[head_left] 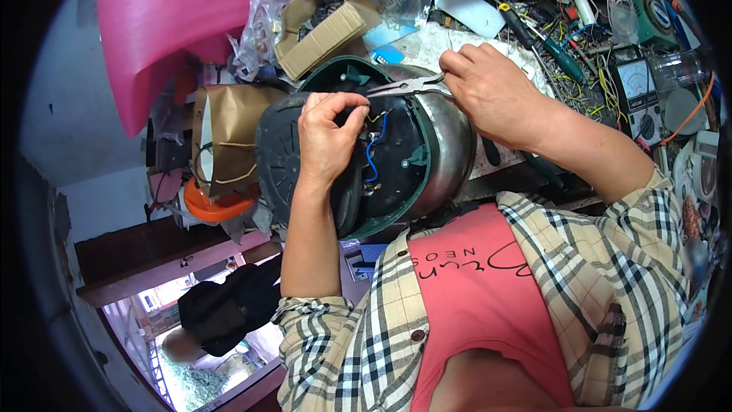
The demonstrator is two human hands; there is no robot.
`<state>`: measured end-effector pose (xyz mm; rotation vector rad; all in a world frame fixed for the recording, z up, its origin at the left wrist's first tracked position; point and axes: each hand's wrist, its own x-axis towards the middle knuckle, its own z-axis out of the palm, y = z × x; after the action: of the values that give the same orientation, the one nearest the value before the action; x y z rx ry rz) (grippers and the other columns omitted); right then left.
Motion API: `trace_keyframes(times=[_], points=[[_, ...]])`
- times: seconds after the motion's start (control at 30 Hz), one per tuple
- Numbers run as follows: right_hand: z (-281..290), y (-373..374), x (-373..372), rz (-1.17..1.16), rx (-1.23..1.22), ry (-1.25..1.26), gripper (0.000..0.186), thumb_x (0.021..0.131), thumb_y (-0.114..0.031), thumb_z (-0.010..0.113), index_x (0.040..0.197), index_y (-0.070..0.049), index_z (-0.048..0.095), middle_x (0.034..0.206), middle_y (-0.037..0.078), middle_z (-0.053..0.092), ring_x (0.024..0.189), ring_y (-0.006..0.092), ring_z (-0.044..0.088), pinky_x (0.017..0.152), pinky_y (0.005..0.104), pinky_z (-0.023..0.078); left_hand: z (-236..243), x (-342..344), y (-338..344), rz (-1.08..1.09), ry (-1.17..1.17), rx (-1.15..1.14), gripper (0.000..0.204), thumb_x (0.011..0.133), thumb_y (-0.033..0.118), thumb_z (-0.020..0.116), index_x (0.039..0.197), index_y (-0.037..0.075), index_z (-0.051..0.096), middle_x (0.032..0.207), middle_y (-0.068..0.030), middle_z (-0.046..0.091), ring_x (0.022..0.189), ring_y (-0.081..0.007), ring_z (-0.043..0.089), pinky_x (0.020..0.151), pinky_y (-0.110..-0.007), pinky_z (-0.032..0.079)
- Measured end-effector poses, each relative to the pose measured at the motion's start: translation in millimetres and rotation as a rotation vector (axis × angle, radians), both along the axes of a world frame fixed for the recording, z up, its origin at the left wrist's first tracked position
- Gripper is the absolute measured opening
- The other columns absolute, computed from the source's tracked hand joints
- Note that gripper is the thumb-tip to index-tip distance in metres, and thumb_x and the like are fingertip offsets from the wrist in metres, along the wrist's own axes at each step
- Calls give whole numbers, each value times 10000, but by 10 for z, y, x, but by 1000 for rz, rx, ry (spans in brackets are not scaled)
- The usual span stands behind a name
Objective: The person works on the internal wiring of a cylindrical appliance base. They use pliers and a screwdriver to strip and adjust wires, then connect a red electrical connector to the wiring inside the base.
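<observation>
My right hand is closed on long-nose pliers, their jaws pointing left to the fingertips of my left hand. My left hand pinches at the end of a short yellow wire; what exactly lies between its fingertips is too small to make out. Beneath both hands is an upturned appliance with a rounded steel body, a green plastic rim and a black underside. A blue wire runs between terminals inside it. A loose black plastic piece lies against its left side.
The cluttered bench holds cardboard, screwdrivers, a meter and tangled wires. At left are a paper bag, an orange plastic item and pink sheeting. A person in dark clothes is at lower left, beyond the bench.
</observation>
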<state>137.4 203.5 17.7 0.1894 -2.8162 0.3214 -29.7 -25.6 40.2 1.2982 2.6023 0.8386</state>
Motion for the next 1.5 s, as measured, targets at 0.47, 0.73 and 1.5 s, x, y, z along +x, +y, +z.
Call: trace_keyframes(times=[0.47,0.73,1.5], points=[[83,-136,-36,32,279,19,175,849,-186,618,842,-52,730,973,50,572,952,190,547,784,328,427,-40,32,1,94,-30,64,113,777,126,787,882,88,777,831,-94,673,868,-269,622,800,-374,500],[68,-205,24,39,330,45,179,833,-191,631,855,-45,732,945,50,557,937,194,549,749,326,432,-33,38,0,79,-5,54,120,770,120,793,885,87,776,826,-90,664,855,-266,614,796,-373,489],[50,-232,51,14,405,92,179,860,-206,600,846,-53,692,930,66,516,906,206,522,737,330,409,-32,24,-3,55,47,33,119,766,116,793,883,98,788,827,-82,664,849,-260,611,792,-362,480]])
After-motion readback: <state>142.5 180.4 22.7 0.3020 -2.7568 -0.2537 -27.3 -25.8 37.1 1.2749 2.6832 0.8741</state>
